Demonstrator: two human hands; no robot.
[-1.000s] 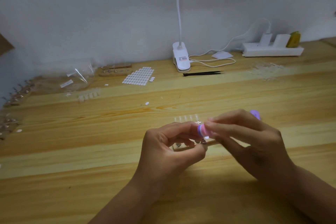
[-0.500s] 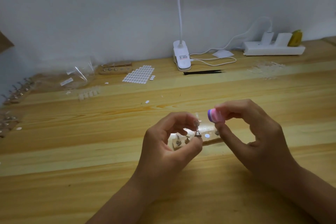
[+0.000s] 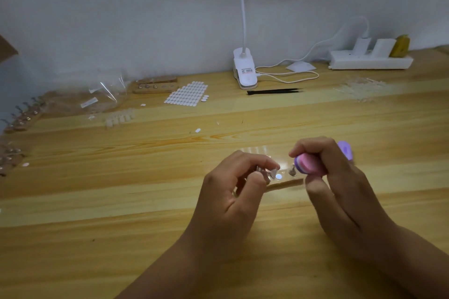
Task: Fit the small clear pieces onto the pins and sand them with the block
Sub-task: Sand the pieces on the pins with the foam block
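Small clear piece (image 3: 274, 172): at the fingertips of the left hand (image 3: 230, 192), pinched between forefinger and thumb with what looks like its metal pin. It is blurred, so I cannot tell how the piece sits on the pin. The left grip is closed on it, with the other fingers curled under. The piece is over the left part of the wooden pin holder (image 3: 286, 183), which lies on the surface (image 3: 121, 201) between the two hands.

Pink sanding block (image 3: 307, 164), purple band at its end: in the right hand (image 3: 340, 189). The right grip is clenched round it, fingers over the top and thumb below. The block's end faces left toward the clear piece, near it but apart. A purple bit (image 3: 345, 150) shows past the right knuckles; I cannot tell whether it belongs to the block.

One upright pin (image 3: 292, 171) stands in the holder between the clear piece and the block, just beside the block's end. A pale round spot (image 3: 278, 176) lies on the holder's top, left of that pin.

A row of clear tips (image 3: 255, 149) lies just behind the holder.

Far edge of the surface:
- clip lamp base (image 3: 245, 70) with black tweezers (image 3: 274, 91) in front of it
- white power strip (image 3: 369, 62) to the right
- sheet of white oval stickers (image 3: 187, 94) to the left
- second wooden holder (image 3: 155, 87) beside the stickers
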